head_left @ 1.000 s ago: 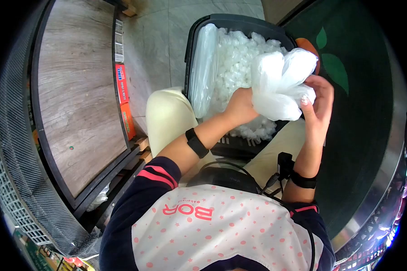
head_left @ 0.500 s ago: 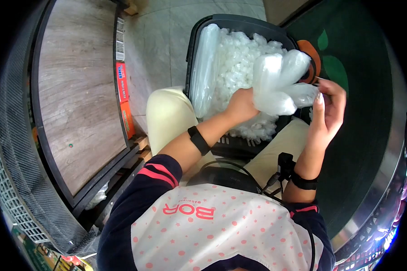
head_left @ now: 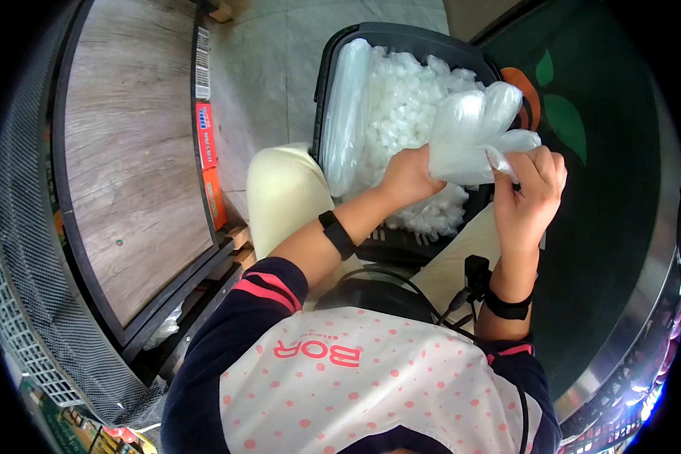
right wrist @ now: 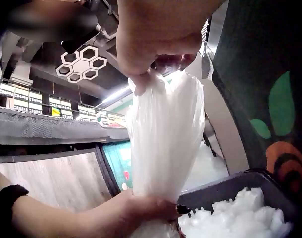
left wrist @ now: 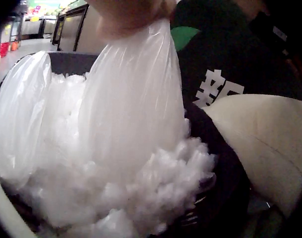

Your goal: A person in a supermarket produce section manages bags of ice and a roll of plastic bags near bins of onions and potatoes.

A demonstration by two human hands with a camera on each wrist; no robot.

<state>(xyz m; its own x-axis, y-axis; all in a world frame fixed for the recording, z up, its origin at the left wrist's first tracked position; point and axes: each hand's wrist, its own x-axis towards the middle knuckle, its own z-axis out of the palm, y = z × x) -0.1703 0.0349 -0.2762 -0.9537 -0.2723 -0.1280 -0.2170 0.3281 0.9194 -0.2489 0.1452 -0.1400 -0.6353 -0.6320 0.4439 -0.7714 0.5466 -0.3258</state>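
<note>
In the head view, a fanned bundle of translucent plastic bags stands up over a black basket. My left hand grips the lower end of the bundle. On its right side, my right hand pinches the edge of one bag between thumb and fingers. The right wrist view has the bag plastic stretched between both hands, the right above. Below my left hand, in the left wrist view, long plastic hangs toward the basket's contents.
White, crumpled clumps of plastic fill the basket, beside a long folded plastic bundle. The basket stands between my knees. A wood-topped stand is on the left, and a dark green panel on the right.
My right hand drew off to the right with its fingers apart, then came back and now pinches a bag edge. My left hand kept its grip, and the bundle shifted slightly right.
</note>
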